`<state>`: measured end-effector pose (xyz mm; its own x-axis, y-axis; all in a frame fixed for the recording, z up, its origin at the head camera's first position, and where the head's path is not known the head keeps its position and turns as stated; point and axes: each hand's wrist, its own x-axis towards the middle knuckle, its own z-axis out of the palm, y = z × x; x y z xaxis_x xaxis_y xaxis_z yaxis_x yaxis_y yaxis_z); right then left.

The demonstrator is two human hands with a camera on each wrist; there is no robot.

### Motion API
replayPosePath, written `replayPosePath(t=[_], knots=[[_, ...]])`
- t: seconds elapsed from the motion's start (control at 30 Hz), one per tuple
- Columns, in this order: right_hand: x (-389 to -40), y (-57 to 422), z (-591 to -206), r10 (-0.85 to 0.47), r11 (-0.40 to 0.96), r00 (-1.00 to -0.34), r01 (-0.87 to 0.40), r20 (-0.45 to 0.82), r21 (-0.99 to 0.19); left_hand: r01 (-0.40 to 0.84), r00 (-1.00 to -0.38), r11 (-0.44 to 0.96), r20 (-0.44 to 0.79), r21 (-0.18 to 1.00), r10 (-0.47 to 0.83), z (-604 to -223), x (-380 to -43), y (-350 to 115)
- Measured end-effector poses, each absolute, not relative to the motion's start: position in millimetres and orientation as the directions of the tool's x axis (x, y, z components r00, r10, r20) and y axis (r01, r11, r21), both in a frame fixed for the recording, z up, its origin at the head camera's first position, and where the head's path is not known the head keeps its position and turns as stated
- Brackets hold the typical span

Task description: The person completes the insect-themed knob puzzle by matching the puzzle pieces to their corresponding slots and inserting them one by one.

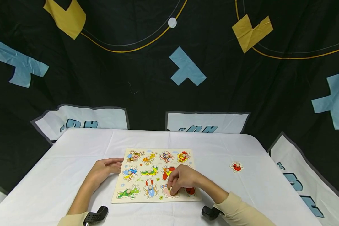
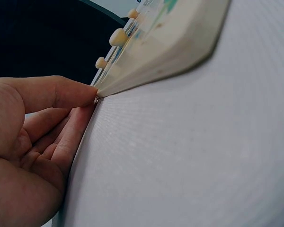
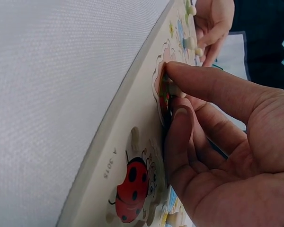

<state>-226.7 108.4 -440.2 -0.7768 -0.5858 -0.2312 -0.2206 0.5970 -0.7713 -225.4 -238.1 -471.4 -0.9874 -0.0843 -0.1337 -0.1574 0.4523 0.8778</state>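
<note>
A wooden peg puzzle board (image 1: 141, 201) with bright insect pictures lies mid-table. My left hand (image 1: 104, 171) is at its left edge, fingers fairly straight, fingertips touching the board's rim (image 2: 146, 81). Over the board's front row, my right hand (image 1: 183, 179) pinches a knobbed puzzle piece (image 3: 164, 97) between thumb and index finger. Red and green show on that piece, right at a pinkish recess; the fingers hide most of it. Beside it, a ladybug picture (image 3: 132, 184) shows in its bare recess. A loose ladybug puzzle piece (image 1: 237, 167) lies on the table to the right.
Other knobbed pieces, such as the caterpillar (image 1: 149, 171), the grasshopper (image 1: 128, 192) and the beetle (image 1: 150, 188), sit in the board. A white cloth covers the table (image 1: 82, 150). A dark curtain (image 1: 147, 94) with taped shapes hangs behind.
</note>
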Motion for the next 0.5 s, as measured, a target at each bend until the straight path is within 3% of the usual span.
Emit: replayPosePath(t=[0.5], knots=[[-228.3,110.3,-444.0,-0.584,0.592,-0.777,-0.21,-0.235,-0.778,-0.151,-0.989,0.442,-0.132,0.884,-0.073,-471.9,-225.2,-238.8]])
